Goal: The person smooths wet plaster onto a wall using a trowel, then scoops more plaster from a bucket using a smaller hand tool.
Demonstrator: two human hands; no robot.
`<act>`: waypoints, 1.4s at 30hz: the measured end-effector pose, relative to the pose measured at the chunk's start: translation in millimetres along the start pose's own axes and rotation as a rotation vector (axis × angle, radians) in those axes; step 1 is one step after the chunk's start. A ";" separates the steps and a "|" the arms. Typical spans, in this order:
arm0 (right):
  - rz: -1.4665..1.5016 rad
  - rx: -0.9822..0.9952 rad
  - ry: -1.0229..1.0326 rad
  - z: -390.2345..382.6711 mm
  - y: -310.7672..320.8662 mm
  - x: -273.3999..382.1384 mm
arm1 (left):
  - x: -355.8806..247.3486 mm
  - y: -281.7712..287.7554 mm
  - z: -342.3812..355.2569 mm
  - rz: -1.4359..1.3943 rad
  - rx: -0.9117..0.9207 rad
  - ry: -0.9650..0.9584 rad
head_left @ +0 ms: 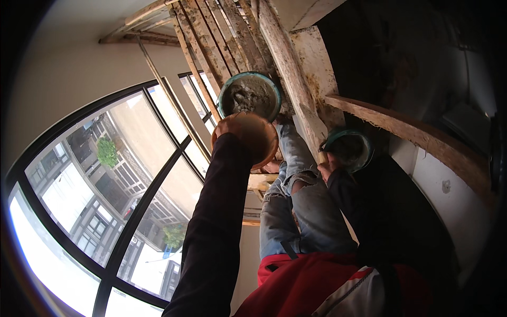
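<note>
My left hand (228,126) is raised, fingers curled around the rim of an orange bowl (253,138). Just above my fingers sits a teal bowl of grey mortar (249,96). My right hand isn't in sight.

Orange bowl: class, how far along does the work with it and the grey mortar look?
Done: a teal bowl by the wooden planks already holds grey mortar. In hand: the left hand holds the orange bowl raised just below it. Left: the orange bowl's inside is hidden, so its fill cannot be judged. A second teal bowl, held near a person in jeans, looks dark inside.
</note>
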State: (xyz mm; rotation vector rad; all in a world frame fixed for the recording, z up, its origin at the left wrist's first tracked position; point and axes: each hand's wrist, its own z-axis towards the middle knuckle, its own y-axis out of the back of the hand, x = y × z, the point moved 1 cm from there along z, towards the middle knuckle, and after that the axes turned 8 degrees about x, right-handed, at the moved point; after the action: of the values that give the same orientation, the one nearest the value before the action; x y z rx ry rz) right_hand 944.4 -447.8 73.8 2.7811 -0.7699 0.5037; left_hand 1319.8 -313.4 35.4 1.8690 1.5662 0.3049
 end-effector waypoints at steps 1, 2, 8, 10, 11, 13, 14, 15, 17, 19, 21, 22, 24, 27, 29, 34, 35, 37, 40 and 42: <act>-0.010 0.000 -0.006 -0.2 -1.1 -0.2 | 0.4 2.1 -0.6 -0.002 -0.002 0.001; -0.012 0.001 -0.004 0.0 -2.2 -0.1 | 0.7 4.5 -0.6 0.019 0.012 0.012; -0.068 0.004 -0.021 -1.0 -8.1 6.4 | 0.3 16.9 -4.7 0.029 0.069 0.082; -0.120 0.010 -0.055 -1.7 -8.2 9.3 | -0.7 19.2 -7.2 -0.044 0.069 0.110; -0.123 0.011 -0.052 1.3 -8.1 6.8 | -1.0 19.1 -7.6 -0.044 0.073 0.108; -0.184 -0.005 0.000 5.9 -10.4 5.9 | 0.7 21.6 -6.8 -0.047 0.074 0.109; -0.187 -0.001 0.001 6.1 -12.8 6.2 | 2.6 23.4 -6.8 -0.049 0.074 0.114; -0.191 0.010 -0.005 6.4 -15.3 6.6 | 4.8 24.9 -7.5 -0.052 0.072 0.114; -0.198 0.023 -0.011 7.1 -20.6 7.1 | 8.7 28.5 -9.0 -0.062 0.071 0.124; -0.231 0.018 0.012 8.7 -24.6 8.7 | 10.9 32.1 -11.1 -0.079 0.069 0.125; -0.346 -0.017 0.088 23.4 -13.1 -8.6 | 1.4 29.1 -11.6 -0.115 0.076 0.111; -0.402 -0.019 0.127 24.9 -15.3 -7.2 | 2.3 29.9 -15.2 -0.131 0.075 0.114; -0.587 -0.074 0.220 18.1 -35.5 14.5 | 18.4 37.6 -30.8 -0.159 0.056 0.151; -0.739 -0.105 0.299 28.5 -42.4 38.5 | 20.4 42.9 -67.9 -0.273 0.015 0.180; -0.742 -0.016 0.351 52.0 -75.6 58.0 | 50.4 48.1 -98.8 -0.383 -0.102 0.219; -1.071 -0.079 0.354 189.3 -103.3 67.9 | 106.1 -24.3 -147.6 -0.823 -0.365 0.082; -1.174 -0.064 0.275 211.2 -129.6 83.0 | 122.7 -39.1 -158.6 -0.910 -0.459 0.075; -1.374 -0.012 0.178 229.1 -207.6 116.8 | 189.9 -73.2 -192.4 -1.106 -0.383 0.243; -1.687 0.174 0.006 278.1 -272.1 121.4 | 243.1 -130.9 -221.4 -1.349 -0.545 0.215; -1.206 0.343 -0.134 322.8 -291.3 106.2 | 277.4 -176.1 -241.2 -1.391 -0.588 0.216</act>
State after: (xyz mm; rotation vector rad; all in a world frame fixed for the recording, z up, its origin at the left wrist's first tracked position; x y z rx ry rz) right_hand 1270.5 -344.8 -215.0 2.9191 1.0640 0.1909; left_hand 1114.4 38.6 41.1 0.0964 2.1956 0.2555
